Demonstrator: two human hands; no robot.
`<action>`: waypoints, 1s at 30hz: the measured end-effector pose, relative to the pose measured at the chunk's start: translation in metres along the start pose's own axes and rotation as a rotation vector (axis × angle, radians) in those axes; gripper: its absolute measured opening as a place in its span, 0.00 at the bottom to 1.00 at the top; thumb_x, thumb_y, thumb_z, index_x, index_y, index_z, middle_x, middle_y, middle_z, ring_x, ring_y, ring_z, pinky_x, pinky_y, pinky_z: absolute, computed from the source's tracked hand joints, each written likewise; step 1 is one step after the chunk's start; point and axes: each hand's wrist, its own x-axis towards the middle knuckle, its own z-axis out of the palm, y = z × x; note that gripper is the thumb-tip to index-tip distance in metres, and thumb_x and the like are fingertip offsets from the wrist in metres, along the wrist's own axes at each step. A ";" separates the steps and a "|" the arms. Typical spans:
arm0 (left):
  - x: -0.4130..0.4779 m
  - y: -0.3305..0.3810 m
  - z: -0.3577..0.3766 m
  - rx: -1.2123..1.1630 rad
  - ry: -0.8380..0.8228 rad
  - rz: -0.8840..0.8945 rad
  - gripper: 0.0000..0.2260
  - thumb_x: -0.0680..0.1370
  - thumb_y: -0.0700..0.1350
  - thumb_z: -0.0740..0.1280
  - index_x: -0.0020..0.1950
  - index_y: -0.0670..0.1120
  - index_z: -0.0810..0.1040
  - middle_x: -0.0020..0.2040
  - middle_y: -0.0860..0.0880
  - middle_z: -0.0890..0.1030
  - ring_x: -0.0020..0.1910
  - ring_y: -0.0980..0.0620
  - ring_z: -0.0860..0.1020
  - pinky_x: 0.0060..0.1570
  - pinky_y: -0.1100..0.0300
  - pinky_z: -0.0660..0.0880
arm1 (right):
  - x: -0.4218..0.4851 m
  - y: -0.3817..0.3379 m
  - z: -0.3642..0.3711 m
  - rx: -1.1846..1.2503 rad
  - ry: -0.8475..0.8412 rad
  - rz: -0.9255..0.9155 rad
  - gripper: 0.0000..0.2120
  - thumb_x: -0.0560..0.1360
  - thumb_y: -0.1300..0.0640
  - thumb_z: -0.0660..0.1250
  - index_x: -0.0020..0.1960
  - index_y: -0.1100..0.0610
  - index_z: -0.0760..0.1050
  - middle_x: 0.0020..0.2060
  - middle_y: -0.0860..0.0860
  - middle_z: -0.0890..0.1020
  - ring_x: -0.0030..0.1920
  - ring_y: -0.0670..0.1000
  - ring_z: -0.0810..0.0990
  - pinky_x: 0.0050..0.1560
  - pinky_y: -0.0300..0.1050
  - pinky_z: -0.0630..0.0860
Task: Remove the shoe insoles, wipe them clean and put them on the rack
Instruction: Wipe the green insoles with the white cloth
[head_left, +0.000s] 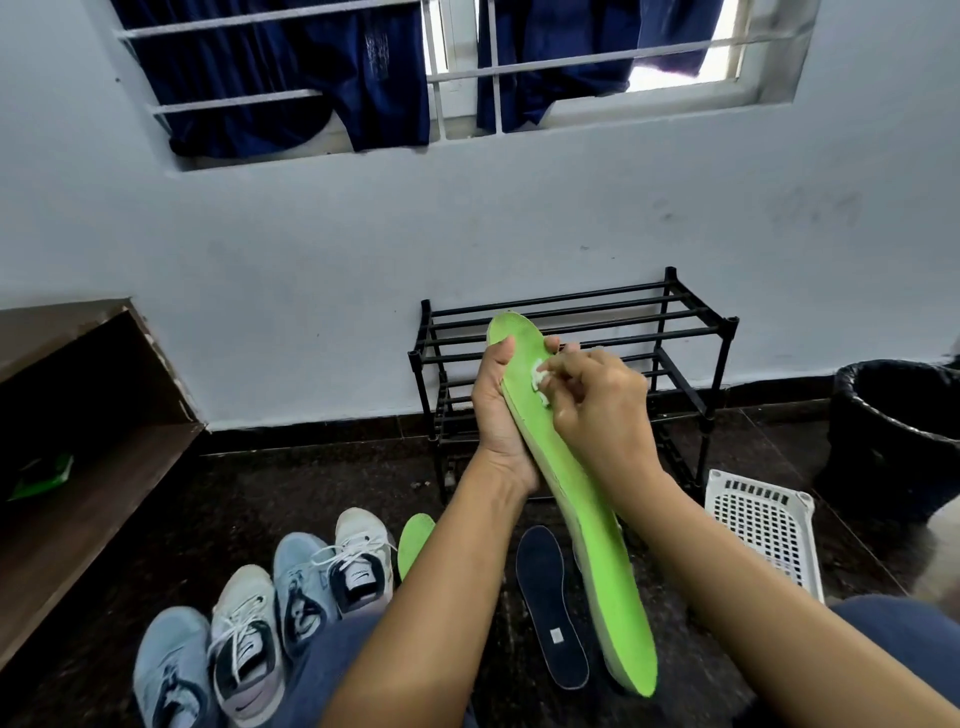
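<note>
My left hand (498, 410) grips a long green insole (587, 525) from its left edge, holding it up in front of the black rack (613, 332). My right hand (592, 400) pinches a small white wipe (539, 376) against the insole's upper face. A second green insole (414, 540) lies on the floor, partly behind my left forearm. A dark navy insole (550, 603) lies flat on the floor between my arms. The rack's shelves hold nothing.
Several sneakers (291, 597) stand in a row on the dark floor at the lower left. A white plastic basket (769, 525) lies to the right of the rack, a black bin (898, 431) beyond it. A brown wooden cabinet (78, 415) stands at the left.
</note>
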 end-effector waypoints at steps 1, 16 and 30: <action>0.001 -0.002 0.000 -0.007 0.005 -0.001 0.29 0.53 0.55 0.80 0.47 0.44 0.76 0.44 0.46 0.80 0.43 0.49 0.80 0.48 0.56 0.77 | 0.002 0.000 -0.001 0.000 0.011 0.014 0.06 0.68 0.68 0.71 0.43 0.60 0.82 0.39 0.56 0.81 0.37 0.53 0.80 0.41 0.38 0.73; 0.001 0.028 -0.026 -0.008 -0.024 0.052 0.28 0.56 0.53 0.79 0.50 0.43 0.77 0.47 0.46 0.80 0.48 0.48 0.80 0.57 0.54 0.71 | -0.031 -0.019 -0.014 0.264 -0.398 0.143 0.02 0.70 0.61 0.73 0.42 0.56 0.83 0.34 0.43 0.80 0.33 0.37 0.76 0.36 0.25 0.68; -0.004 0.000 -0.002 0.007 0.004 0.017 0.27 0.54 0.51 0.78 0.49 0.43 0.75 0.43 0.46 0.80 0.41 0.49 0.80 0.45 0.59 0.78 | -0.004 0.006 0.004 -0.039 -0.035 -0.094 0.05 0.67 0.68 0.68 0.41 0.63 0.81 0.39 0.56 0.79 0.41 0.55 0.81 0.42 0.36 0.71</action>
